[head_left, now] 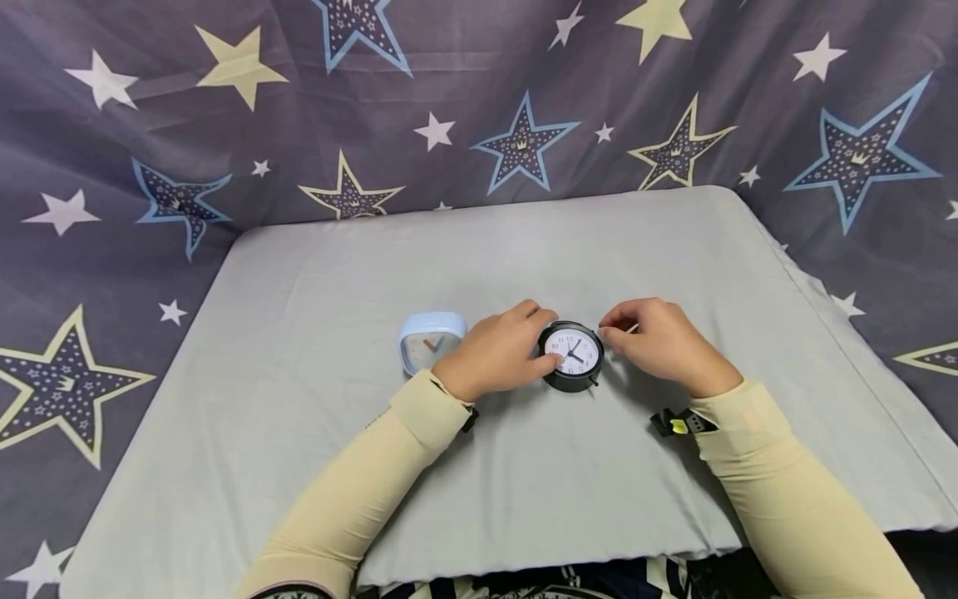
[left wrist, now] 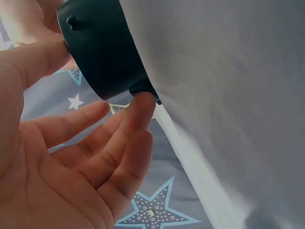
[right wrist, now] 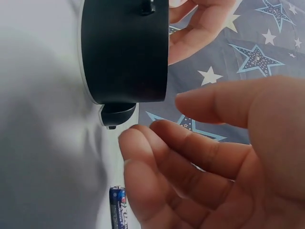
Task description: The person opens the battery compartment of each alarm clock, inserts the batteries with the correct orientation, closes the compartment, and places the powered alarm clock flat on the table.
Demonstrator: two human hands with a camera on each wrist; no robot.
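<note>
A round black alarm clock [head_left: 571, 353] with a white dial stands on the grey-covered table, its face toward me. My left hand [head_left: 497, 349] holds it at the left side, thumb on the front rim and fingers reaching behind. In the left wrist view, a fingertip touches the rear of the black casing [left wrist: 100, 47]. My right hand [head_left: 654, 341] hovers just right of the clock, fingers loosely bent and nothing between them. The right wrist view shows a gap between those fingertips and the casing [right wrist: 126, 52]. A battery [right wrist: 117, 207] lies on the cover near the right fingers.
A light-blue clock [head_left: 430, 337] stands left of the black one, partly hidden by my left hand. The grey cloth [head_left: 299, 433] spreads over the whole tabletop. Behind and beside the table hangs a dark star-patterned curtain [head_left: 449, 66].
</note>
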